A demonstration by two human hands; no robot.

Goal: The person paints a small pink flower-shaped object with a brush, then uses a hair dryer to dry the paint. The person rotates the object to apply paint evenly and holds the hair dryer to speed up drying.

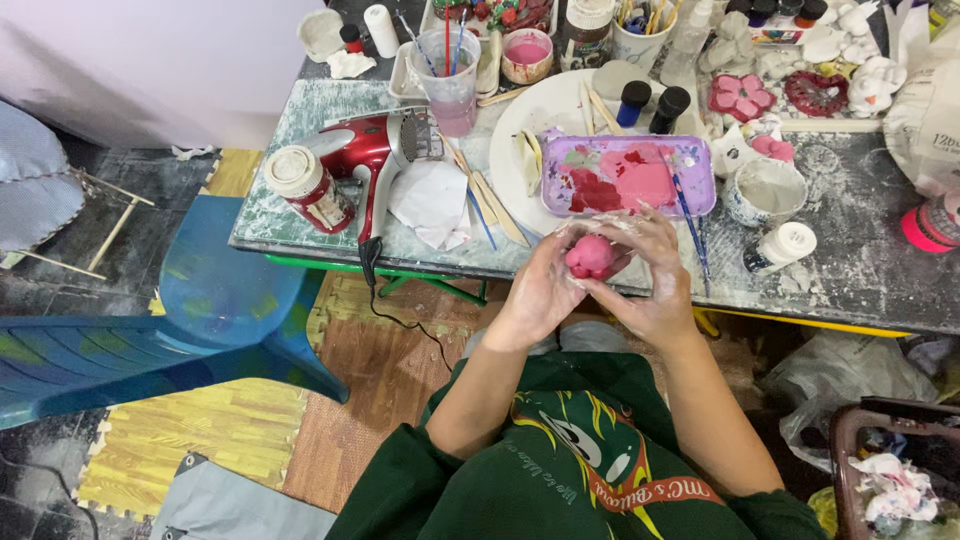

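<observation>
Both my hands hold a small pink painted lump [591,257] just in front of the table's near edge. My left hand [541,290] cups it from the left and below. My right hand [652,275] wraps it from the right, fingers curled over the top. Directly behind them lies a purple tray [700,160] smeared with pink and red paint, with a thin blue brush [690,222] leaning at its right end. My green sleeves show below.
A red hair dryer [372,152], a red jar with a white lid [310,187], a cup of pinkish water with brushes [449,80], a white plate [530,110], small white bottle [780,247] and white figurines [870,85] crowd the table. A blue chair [200,300] stands left.
</observation>
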